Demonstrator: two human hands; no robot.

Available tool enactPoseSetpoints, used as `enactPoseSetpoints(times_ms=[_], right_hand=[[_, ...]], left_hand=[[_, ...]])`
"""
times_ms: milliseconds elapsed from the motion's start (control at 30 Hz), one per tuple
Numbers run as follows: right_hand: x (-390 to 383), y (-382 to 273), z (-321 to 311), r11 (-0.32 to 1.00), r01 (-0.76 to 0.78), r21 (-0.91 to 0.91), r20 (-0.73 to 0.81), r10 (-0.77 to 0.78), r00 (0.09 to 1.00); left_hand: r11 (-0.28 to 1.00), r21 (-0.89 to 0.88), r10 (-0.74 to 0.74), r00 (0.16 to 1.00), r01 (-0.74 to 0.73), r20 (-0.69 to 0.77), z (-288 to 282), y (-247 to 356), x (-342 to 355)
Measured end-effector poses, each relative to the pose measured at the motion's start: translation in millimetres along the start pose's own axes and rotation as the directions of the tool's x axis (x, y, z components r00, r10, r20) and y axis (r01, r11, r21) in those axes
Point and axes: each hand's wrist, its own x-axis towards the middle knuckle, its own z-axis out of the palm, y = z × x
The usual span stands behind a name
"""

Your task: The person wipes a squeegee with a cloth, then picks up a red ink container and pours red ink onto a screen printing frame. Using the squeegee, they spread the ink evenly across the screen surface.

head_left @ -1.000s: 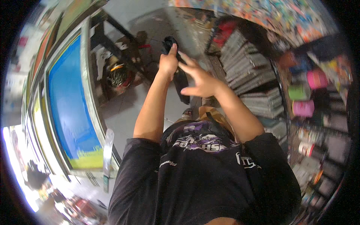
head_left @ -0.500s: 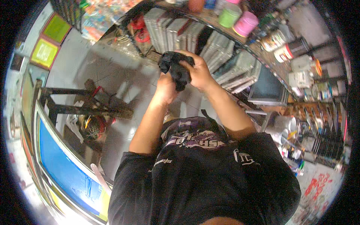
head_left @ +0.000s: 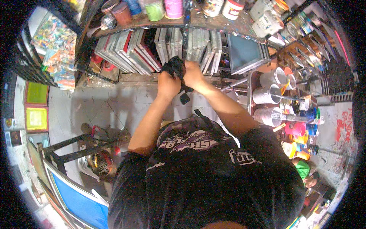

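A crumpled black cloth (head_left: pixel 174 65) is bunched up between my two hands, out in front of my chest. My left hand (head_left: pixel 169 84) is closed around its left side, and my right hand (head_left: pixel 193 75) grips it on the right. A loose end of the cloth (head_left: pixel 185 98) hangs below the fists. Fingers on both hands are partly hidden by the cloth and the backs of the hands. Just beyond them, thin framed panels (head_left: pixel 173 42) stand in a row on a low shelf.
Paint-stained jars (head_left: pixel 154 10) line the shelf board (head_left: pixel 207 23) above the panels. To the right are several white tubs (head_left: pixel 267 94) and coloured bottles. At lower left leans a blue framed screen (head_left: pixel 82 200) beside a dark wooden frame (head_left: pixel 72 147).
My view has turned right, so the shelf now lies straight ahead and the tubs show more. The cloth is bunched tighter, with both hands closed around it.
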Motion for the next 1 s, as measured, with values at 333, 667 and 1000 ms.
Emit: enactPoseSetpoints(times_ms=[333, 667, 1000], right_hand=[[0, 72, 18, 0.915, -0.224, -0.336, -0.14, 0.187, 0.972], [-7, 85, -44, 0.745, -0.544, -0.385, -0.423, 0.381, 0.822], [-20, 73, -111, 0.558, -0.652, -0.513, -0.524, 0.399, 0.753]], left_hand=[[0.683, 0.702, -0.091, 0.93, -0.203, 0.357, 22, -36, -11], [0.917, 0.289, 0.182, 0.935, -0.273, 0.305, 19, -27, -10], [0.961, -0.099, -0.224, 0.934, 0.259, 0.277, -46, -18, -6]])
